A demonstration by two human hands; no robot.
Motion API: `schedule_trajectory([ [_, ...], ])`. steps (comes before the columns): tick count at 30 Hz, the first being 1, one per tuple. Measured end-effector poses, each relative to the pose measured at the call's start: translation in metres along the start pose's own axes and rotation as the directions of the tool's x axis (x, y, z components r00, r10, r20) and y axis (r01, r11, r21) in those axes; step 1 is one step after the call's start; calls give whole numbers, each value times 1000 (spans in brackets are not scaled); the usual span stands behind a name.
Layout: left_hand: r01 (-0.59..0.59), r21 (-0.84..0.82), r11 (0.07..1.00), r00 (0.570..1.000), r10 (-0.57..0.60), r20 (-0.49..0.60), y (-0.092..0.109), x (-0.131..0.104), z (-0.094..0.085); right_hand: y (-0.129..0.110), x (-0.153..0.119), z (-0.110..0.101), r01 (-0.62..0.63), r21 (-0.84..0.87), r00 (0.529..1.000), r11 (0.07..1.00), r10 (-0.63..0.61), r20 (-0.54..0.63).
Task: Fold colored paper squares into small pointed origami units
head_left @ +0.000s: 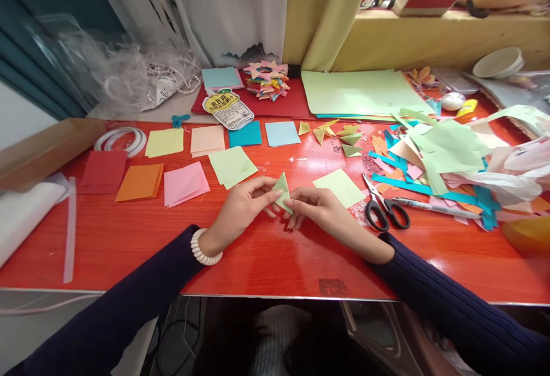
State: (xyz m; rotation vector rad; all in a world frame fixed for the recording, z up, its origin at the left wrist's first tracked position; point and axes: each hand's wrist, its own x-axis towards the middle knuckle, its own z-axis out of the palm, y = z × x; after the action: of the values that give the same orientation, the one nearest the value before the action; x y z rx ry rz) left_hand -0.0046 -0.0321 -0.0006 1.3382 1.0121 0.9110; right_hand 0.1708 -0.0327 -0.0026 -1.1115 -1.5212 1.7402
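Observation:
A small light green folded paper [282,190] is held between both my hands above the red table, its pointed tip upward. My left hand [247,210] pinches its left side between thumb and fingers. On the lower right edge, my right hand [315,207] grips the same paper. A flat light green square [339,188] lies just beyond my right hand. Past my left hand sits a stack of light green squares [232,167]. Small folded yellow and green pieces [329,131] lie farther back.
Black-handled scissors [384,210] and a pen [433,207] lie right of my right hand, beside a heap of paper scraps [451,152]. Coloured square stacks [185,183] are at the left. A cardboard box [47,149] stands at far left.

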Motion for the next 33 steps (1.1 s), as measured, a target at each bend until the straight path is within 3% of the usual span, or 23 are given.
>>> schedule_trajectory([
  [4, 31, 5, 1000, 999, -31, 9, 1, -2, 0, -5, -1, -2, -68, 102, 997, 993, 64, 36],
  [10, 31, -13, 999, 996, -30, 85, 0, -2, -3, -3, -2, -4, -70, 228, 997, 971, 63, 35],
  [19, -187, 334, 924, 982, 179, 56, -4, -3, -8, -6, -3, -1, -144, 432, 989, 890, 139, 44],
  [24, -315, 451, 835, 949, 279, 146, -1, -4, -8, -6, -1, -4, -186, 307, 983, 933, 179, 52],
  [26, -288, 452, 844, 957, 239, 165, 1, -3, -7, -5, 0, -6, -173, 279, 985, 945, 171, 31],
  [31, -41, 375, 926, 999, 32, 29, 1, 1, -7, -7, -1, -7, -119, 220, 993, 968, 122, 1],
  [33, -22, 371, 928, 999, 4, 49, 1, 2, -7, -7, -2, -5, -110, 208, 994, 972, 112, 4],
])
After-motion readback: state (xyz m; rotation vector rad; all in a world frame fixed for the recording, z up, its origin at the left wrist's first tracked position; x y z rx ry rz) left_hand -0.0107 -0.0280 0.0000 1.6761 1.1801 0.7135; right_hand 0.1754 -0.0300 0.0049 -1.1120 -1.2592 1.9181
